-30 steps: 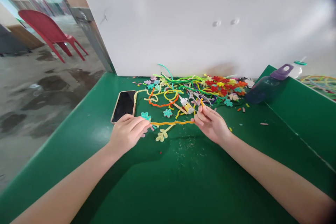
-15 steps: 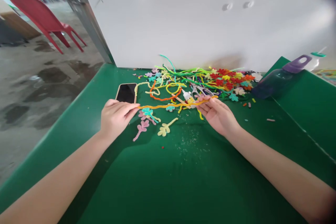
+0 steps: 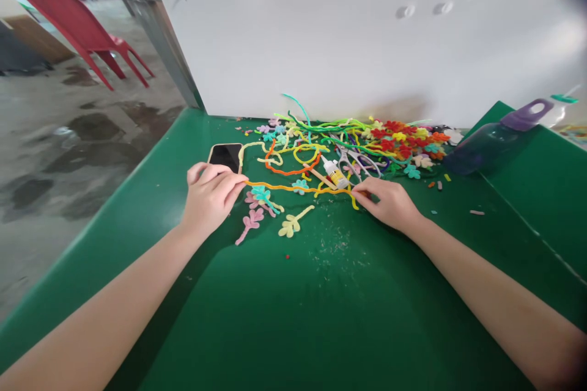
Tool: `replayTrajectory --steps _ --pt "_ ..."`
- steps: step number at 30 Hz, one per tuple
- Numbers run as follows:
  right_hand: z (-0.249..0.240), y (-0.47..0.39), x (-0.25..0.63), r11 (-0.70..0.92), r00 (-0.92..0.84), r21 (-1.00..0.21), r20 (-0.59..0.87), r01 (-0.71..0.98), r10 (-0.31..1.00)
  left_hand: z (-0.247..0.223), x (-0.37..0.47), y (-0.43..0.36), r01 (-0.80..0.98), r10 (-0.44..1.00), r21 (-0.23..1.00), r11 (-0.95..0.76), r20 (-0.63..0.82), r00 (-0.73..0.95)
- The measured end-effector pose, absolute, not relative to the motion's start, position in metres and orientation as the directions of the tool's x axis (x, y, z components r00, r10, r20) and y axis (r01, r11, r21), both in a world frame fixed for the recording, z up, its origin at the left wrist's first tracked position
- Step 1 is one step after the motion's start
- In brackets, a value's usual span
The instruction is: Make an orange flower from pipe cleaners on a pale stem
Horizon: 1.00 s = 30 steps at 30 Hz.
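Note:
An orange pipe cleaner (image 3: 300, 189) stretches nearly straight between my two hands above the green table. My left hand (image 3: 211, 194) pinches its left end, close to the phone (image 3: 225, 157). The fingers of my right hand (image 3: 387, 203) are closed on its other end, in front of the scissors (image 3: 360, 162). Below the pipe cleaner lie a pale yellow leafy sprig (image 3: 293, 224), a pink sprig (image 3: 251, 225) and a turquoise flower (image 3: 261, 195). A small glue bottle (image 3: 335, 172) rests just behind it.
Along the white panel (image 3: 298, 30) lies a heap of green pipe cleaners (image 3: 330, 127) and several red flowers (image 3: 398, 134). A purple-lidded bottle (image 3: 495, 140) leans at the right. Fuzz scraps (image 3: 339, 250) dot the green table (image 3: 275, 330). A red chair (image 3: 73, 18) stands beyond on the left.
My right hand has turned over from an open palm to a pinch on the pipe cleaner's right end, moving slightly lower. The left hand keeps its hold. The whole view has shifted a little.

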State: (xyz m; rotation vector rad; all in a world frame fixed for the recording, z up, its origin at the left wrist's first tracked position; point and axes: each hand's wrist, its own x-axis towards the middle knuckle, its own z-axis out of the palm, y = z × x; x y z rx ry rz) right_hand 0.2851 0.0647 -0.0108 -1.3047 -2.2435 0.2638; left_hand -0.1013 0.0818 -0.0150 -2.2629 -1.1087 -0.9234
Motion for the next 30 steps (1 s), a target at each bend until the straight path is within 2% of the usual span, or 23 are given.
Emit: replayTrajectory --steps 2,4,7,12,15,17,20,25,30 --pt "-0.015 0.064 0.286 0.584 -0.491 -0.238 0.352 0.776 0.797 -0.016 -0.102 0.083 0.817 0.511 -0.114 -0.565 0.730 0.455" --pt "-0.020 0.064 0.287 0.584 -0.503 -0.166 0.357 0.795 0.787 -0.016 -0.103 0.084 0.818 0.518 -0.127 -0.561 0.717 0.467" --pt "-0.025 0.067 0.291 0.519 -0.428 -0.152 0.400 0.841 0.810 -0.018 -0.104 0.085 0.816 0.525 -0.143 -0.560 0.701 0.483" --pt "-0.026 0.073 0.298 0.516 -0.375 -0.261 0.441 0.816 0.816 -0.020 -0.104 0.086 0.821 0.540 -0.110 -0.561 0.703 0.463" --pt "-0.025 0.075 0.298 0.520 -0.341 -0.280 0.498 0.807 0.797 -0.019 -0.103 0.086 0.805 0.534 -0.103 -0.585 0.698 0.478" --pt "-0.024 0.075 0.297 0.561 -0.339 -0.265 0.574 0.785 0.745 -0.019 -0.102 0.085 0.801 0.535 -0.101 -0.590 0.695 0.482" --pt "-0.022 0.074 0.293 0.652 -0.424 -0.173 0.633 0.738 0.648 -0.018 -0.101 0.084 0.802 0.529 -0.097 -0.590 0.704 0.474" --pt "-0.017 0.069 0.283 0.711 -0.586 -0.043 0.532 0.702 0.611 -0.015 -0.100 0.081 0.787 0.508 -0.070 -0.613 0.728 0.461" --pt "-0.016 0.066 0.275 0.715 -0.641 -0.021 0.425 0.699 0.640 -0.013 -0.099 0.078 0.749 0.491 -0.052 -0.660 0.726 0.482"
